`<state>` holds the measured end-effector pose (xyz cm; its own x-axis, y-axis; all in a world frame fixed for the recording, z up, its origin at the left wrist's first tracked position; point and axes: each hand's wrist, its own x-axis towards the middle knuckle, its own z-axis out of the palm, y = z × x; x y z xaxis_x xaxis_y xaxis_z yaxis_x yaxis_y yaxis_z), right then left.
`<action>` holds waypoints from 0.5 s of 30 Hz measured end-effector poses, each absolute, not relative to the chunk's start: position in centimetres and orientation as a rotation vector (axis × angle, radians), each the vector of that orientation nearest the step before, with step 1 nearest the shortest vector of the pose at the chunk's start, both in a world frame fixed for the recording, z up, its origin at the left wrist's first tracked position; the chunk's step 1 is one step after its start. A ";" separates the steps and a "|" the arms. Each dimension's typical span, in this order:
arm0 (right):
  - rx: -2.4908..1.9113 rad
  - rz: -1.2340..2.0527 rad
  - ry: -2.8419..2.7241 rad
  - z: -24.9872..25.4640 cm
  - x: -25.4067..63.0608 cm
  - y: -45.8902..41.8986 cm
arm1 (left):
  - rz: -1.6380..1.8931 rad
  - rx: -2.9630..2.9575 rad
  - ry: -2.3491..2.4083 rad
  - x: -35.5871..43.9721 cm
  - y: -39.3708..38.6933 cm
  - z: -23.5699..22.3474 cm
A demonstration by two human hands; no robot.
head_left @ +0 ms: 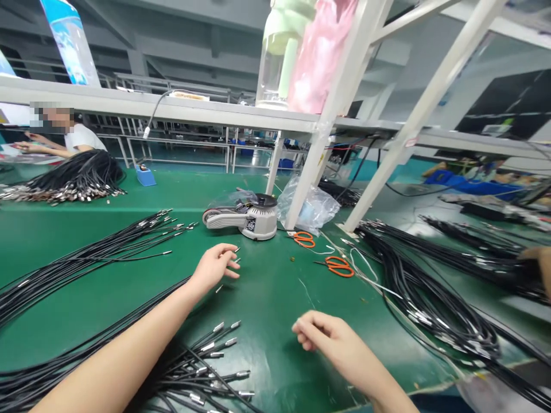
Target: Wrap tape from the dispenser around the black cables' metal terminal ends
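My left hand [217,267] reaches over the end of a bundle of thin black cables [142,312], its fingers spread. A few metal cable tips show beside and between the fingers; whether the hand touches them is unclear. Over the green tabletop at lower right, my right hand [325,338] has its fingers curled in and thumb against them, with nothing visible in it. Closer to me lies another cluster of black cables with silver metal ends [215,355]. Ahead of the left hand stands a grey round tape dispenser [258,222].
Two orange-handled scissors [340,267] lie right of centre. Looped black cables [413,298] fill the right side; another bundle [86,258] lies left. White posts [316,166] hold a shelf with a bottle [278,63]. A crumpled plastic bag [316,206] sits behind. A co-worker [81,135] sits far left.
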<state>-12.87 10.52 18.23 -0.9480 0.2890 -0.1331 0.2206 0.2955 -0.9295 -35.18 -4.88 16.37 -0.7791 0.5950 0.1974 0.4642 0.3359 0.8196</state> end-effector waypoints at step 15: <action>-0.275 1.701 -2.687 16.2 -19.1 9.0 | 0.631 1.501 2.394 -30.1 -10.0 16.7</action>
<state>-19.12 9.01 16.19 -0.9839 0.1181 -0.1343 0.1719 0.4177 -0.8922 -30.14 -9.99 16.70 -0.4402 0.8976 0.0211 0.7914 0.3768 0.4814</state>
